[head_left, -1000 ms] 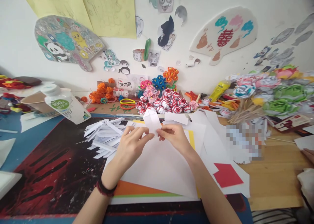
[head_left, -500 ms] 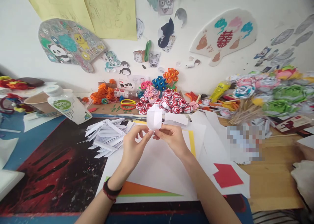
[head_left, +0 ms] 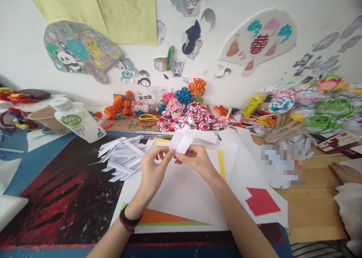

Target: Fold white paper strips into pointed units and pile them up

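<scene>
Folded paper: we see a small, creased piece of white paper [head_left: 181, 140] held up between the two hands, near the middle of our view
Left hand: the bare left hand [head_left: 155, 163], a dark band [head_left: 128, 221] on its wrist, pinches the paper's lower left edge between thumb and forefinger
Right hand: the bare right hand [head_left: 195, 159], fingers curled in, grips the lower right edge
Below: broad, flat white paper sheets [head_left: 183, 197]
Strips: beside the left hand we find a loose heap of narrow white paper strips [head_left: 120, 158]
Behind: bunched red-and-white, rose-like flowers [head_left: 199, 116]
Right side: a flat, notched red paper piece [head_left: 263, 203]
</scene>
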Action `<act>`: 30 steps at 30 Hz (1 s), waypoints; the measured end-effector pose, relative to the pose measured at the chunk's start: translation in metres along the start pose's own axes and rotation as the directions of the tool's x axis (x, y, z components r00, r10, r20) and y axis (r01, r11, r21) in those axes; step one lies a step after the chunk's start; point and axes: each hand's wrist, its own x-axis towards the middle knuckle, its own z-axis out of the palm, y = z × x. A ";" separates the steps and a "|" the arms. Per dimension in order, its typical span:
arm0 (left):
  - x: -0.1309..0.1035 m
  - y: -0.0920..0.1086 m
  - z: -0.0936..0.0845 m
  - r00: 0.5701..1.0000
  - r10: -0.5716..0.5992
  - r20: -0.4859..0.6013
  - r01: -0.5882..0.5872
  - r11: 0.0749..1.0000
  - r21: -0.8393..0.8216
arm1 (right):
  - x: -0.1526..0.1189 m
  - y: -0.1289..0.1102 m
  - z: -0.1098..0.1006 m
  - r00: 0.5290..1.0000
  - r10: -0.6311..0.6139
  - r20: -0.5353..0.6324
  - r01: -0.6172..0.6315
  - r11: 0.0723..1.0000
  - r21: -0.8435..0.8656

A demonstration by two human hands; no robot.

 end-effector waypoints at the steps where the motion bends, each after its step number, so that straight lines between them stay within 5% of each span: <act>1: 0.000 0.000 0.000 1.000 0.003 0.004 -0.003 1.000 0.003 | 0.000 0.000 0.000 1.000 0.001 -0.005 -0.001 1.000 -0.008; 30: -0.002 0.000 0.001 0.999 -0.005 0.046 0.006 1.000 -0.012 | -0.001 -0.003 -0.001 0.998 -0.062 0.008 0.063 0.995 -0.080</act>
